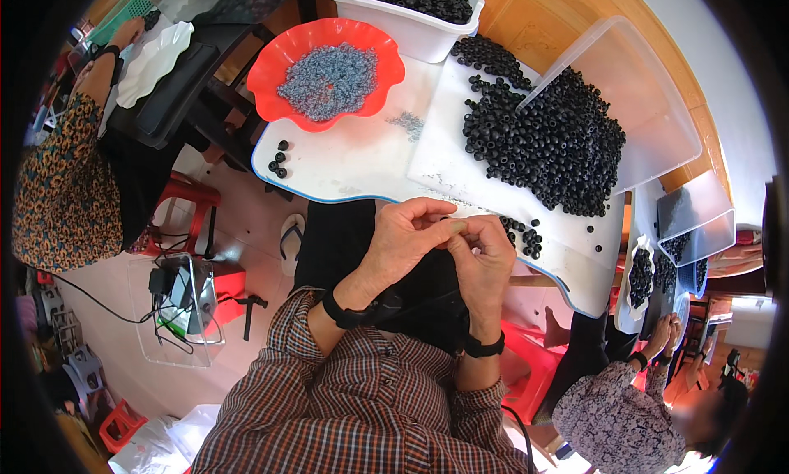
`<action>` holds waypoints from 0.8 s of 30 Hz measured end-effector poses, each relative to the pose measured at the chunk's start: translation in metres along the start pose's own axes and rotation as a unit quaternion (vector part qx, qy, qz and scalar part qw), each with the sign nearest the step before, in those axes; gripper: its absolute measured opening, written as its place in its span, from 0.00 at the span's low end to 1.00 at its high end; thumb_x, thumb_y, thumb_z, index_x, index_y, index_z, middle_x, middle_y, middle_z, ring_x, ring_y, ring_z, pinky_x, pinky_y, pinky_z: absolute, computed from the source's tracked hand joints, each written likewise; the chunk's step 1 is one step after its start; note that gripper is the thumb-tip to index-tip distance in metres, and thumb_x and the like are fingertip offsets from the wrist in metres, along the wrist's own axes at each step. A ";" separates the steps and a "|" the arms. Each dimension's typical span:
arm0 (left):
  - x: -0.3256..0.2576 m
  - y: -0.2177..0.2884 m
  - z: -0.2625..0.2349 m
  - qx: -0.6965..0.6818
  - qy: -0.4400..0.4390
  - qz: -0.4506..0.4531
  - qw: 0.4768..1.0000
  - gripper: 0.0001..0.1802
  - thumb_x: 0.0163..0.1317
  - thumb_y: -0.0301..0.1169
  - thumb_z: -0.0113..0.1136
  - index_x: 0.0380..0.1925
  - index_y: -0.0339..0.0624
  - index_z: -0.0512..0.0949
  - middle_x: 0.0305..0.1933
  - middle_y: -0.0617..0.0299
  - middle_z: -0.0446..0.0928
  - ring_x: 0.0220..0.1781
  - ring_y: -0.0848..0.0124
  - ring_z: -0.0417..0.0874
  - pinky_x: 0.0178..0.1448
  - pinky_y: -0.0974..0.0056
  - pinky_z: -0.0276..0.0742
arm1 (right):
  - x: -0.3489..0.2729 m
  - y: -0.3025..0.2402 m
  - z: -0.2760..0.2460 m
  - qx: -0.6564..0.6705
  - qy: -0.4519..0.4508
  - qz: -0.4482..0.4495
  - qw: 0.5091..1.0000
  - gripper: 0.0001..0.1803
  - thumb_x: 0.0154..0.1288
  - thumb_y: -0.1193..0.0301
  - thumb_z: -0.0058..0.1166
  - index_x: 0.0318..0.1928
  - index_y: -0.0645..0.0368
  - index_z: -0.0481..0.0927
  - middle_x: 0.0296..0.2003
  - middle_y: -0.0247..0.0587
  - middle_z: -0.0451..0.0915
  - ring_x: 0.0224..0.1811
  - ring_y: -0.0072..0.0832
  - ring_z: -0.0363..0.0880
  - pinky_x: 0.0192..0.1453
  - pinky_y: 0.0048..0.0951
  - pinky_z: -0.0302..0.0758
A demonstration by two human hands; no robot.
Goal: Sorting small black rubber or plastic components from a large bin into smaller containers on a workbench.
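Fingertips (452,226) of the bare left hand (403,237) and bare right hand (483,259) met in a pinch just off the blue-edged white table (337,166); whatever they held was too hidden to identify. Small round black plastic beads (575,137) lay heaped table-right, a few beside the right hand; tiny clear-grey pieces (329,84) sat in the scalloped red plastic bowl (389,73). Good work likely needed a light pinch over the table.

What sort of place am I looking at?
Likely a small hand-assembly workroom: heaped black parts, a red bowl of small greyish pieces, and other people at work nearby.
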State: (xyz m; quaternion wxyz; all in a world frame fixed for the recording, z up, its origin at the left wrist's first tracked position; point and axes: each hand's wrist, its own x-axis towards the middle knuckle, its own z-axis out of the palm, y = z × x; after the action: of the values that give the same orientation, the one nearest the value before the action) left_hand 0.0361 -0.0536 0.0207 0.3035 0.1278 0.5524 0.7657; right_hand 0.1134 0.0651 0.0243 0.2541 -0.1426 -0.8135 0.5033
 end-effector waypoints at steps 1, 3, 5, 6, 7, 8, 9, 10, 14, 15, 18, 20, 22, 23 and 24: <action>0.000 0.003 -0.001 -0.010 -0.005 -0.012 1.000 0.15 0.63 0.26 0.62 0.48 0.30 0.78 0.33 0.59 0.83 0.29 0.81 0.83 0.21 0.80 0.70 | -0.001 0.000 0.000 0.008 -0.002 0.008 1.000 0.06 0.57 0.82 0.63 0.34 0.64 0.80 0.32 0.36 0.77 0.27 0.20 0.78 0.30 0.20 0.74; 0.000 0.005 -0.004 -0.040 -0.018 -0.027 0.999 0.15 0.64 0.26 0.61 0.49 0.30 0.78 0.33 0.58 0.83 0.28 0.81 0.82 0.21 0.79 0.71 | -0.003 0.003 0.001 0.087 -0.002 0.047 0.995 0.06 0.58 0.83 0.62 0.36 0.65 0.80 0.33 0.36 0.78 0.30 0.19 0.78 0.33 0.20 0.74; 0.001 0.001 -0.007 -0.080 -0.037 -0.033 0.996 0.14 0.66 0.25 0.59 0.50 0.30 0.78 0.35 0.56 0.83 0.28 0.79 0.82 0.25 0.78 0.76 | -0.004 0.002 -0.001 0.165 0.001 0.076 0.983 0.06 0.59 0.83 0.60 0.38 0.66 0.80 0.35 0.36 0.78 0.33 0.19 0.78 0.36 0.19 0.75; 0.002 -0.002 -0.008 -0.122 -0.039 -0.031 0.991 0.15 0.66 0.25 0.58 0.50 0.30 0.77 0.37 0.55 0.83 0.29 0.78 0.82 0.28 0.76 0.77 | -0.004 -0.001 -0.002 0.204 0.002 0.086 0.975 0.07 0.60 0.83 0.59 0.39 0.66 0.80 0.36 0.35 0.78 0.34 0.19 0.78 0.38 0.19 0.75; 0.005 -0.007 -0.010 -0.163 -0.041 -0.030 0.985 0.15 0.66 0.25 0.58 0.51 0.30 0.77 0.38 0.53 0.83 0.30 0.77 0.82 0.31 0.75 0.79 | -0.004 -0.003 -0.003 0.242 0.003 0.095 0.966 0.07 0.61 0.82 0.59 0.41 0.66 0.80 0.37 0.35 0.78 0.36 0.19 0.78 0.40 0.19 0.75; 0.006 -0.010 -0.011 -0.204 -0.043 -0.028 0.978 0.15 0.66 0.25 0.57 0.51 0.30 0.77 0.40 0.52 0.83 0.31 0.76 0.82 0.34 0.73 0.81 | -0.004 -0.002 -0.004 0.228 0.010 0.090 0.970 0.07 0.62 0.82 0.58 0.41 0.67 0.80 0.37 0.35 0.78 0.37 0.19 0.78 0.41 0.20 0.75; 0.007 -0.011 -0.012 -0.227 -0.060 -0.023 0.972 0.15 0.67 0.25 0.57 0.52 0.30 0.77 0.41 0.51 0.82 0.32 0.75 0.82 0.36 0.72 0.82 | -0.005 0.002 -0.006 0.213 0.019 0.086 0.973 0.07 0.64 0.81 0.57 0.42 0.67 0.80 0.38 0.35 0.78 0.38 0.19 0.77 0.43 0.20 0.76; 0.008 -0.011 -0.014 -0.251 -0.077 -0.018 0.965 0.15 0.67 0.26 0.57 0.52 0.31 0.77 0.42 0.50 0.82 0.34 0.74 0.82 0.39 0.71 0.83 | -0.006 0.004 -0.007 0.198 0.028 0.081 0.976 0.07 0.65 0.80 0.56 0.42 0.67 0.80 0.38 0.34 0.77 0.39 0.19 0.77 0.44 0.20 0.76; 0.007 -0.012 -0.017 -0.323 -0.122 -0.007 0.938 0.15 0.67 0.27 0.58 0.51 0.31 0.77 0.43 0.51 0.82 0.38 0.72 0.84 0.44 0.69 0.85 | -0.005 -0.004 -0.003 0.249 0.042 0.081 0.964 0.08 0.68 0.77 0.54 0.45 0.67 0.80 0.41 0.36 0.77 0.41 0.20 0.76 0.47 0.21 0.74; 0.007 -0.013 -0.016 -0.333 -0.129 -0.003 0.934 0.15 0.67 0.27 0.57 0.50 0.31 0.77 0.43 0.51 0.82 0.38 0.72 0.84 0.44 0.69 0.85 | -0.005 -0.004 -0.001 0.254 0.042 0.075 0.963 0.09 0.69 0.76 0.53 0.46 0.66 0.80 0.42 0.36 0.76 0.42 0.20 0.76 0.48 0.21 0.74; 0.007 -0.014 -0.013 -0.356 -0.142 0.001 0.924 0.14 0.67 0.28 0.57 0.50 0.32 0.78 0.42 0.52 0.82 0.36 0.73 0.83 0.42 0.69 0.84 | -0.005 -0.006 0.005 0.262 0.023 0.058 0.963 0.12 0.72 0.72 0.50 0.51 0.66 0.78 0.46 0.37 0.75 0.45 0.21 0.74 0.52 0.22 0.72; 0.007 -0.013 -0.010 -0.364 -0.139 -0.008 0.921 0.14 0.66 0.28 0.58 0.49 0.32 0.78 0.40 0.54 0.82 0.35 0.74 0.83 0.42 0.69 0.84 | -0.006 -0.006 0.009 0.257 0.013 0.048 0.965 0.15 0.74 0.69 0.48 0.54 0.66 0.76 0.48 0.37 0.75 0.47 0.21 0.73 0.54 0.22 0.71; 0.006 -0.015 -0.011 -0.364 -0.156 0.000 0.918 0.14 0.67 0.29 0.57 0.49 0.32 0.77 0.40 0.55 0.82 0.35 0.74 0.82 0.42 0.69 0.82 | -0.006 -0.006 0.015 0.249 0.007 0.038 0.968 0.18 0.75 0.67 0.45 0.57 0.65 0.74 0.49 0.37 0.74 0.49 0.20 0.72 0.55 0.23 0.70; 0.006 -0.017 -0.011 -0.364 -0.166 0.003 0.917 0.15 0.68 0.30 0.57 0.49 0.32 0.77 0.40 0.56 0.81 0.35 0.73 0.81 0.42 0.69 0.81 | -0.007 -0.006 0.016 0.255 -0.004 0.051 0.966 0.18 0.75 0.66 0.45 0.58 0.65 0.73 0.51 0.37 0.74 0.49 0.20 0.72 0.55 0.22 0.70; 0.004 -0.018 -0.009 -0.356 -0.149 -0.004 0.922 0.14 0.68 0.30 0.57 0.49 0.33 0.77 0.39 0.57 0.81 0.35 0.74 0.81 0.42 0.69 0.81 | -0.007 -0.006 0.017 0.259 -0.016 0.065 0.964 0.19 0.75 0.65 0.45 0.58 0.65 0.72 0.52 0.37 0.73 0.49 0.19 0.71 0.55 0.22 0.69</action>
State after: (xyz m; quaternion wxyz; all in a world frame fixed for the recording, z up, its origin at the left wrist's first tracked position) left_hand 0.0340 -0.0537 0.0000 0.4106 0.1217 0.1918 0.8831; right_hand 0.1106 0.0462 0.0217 0.2363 -0.1159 -0.6482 0.7145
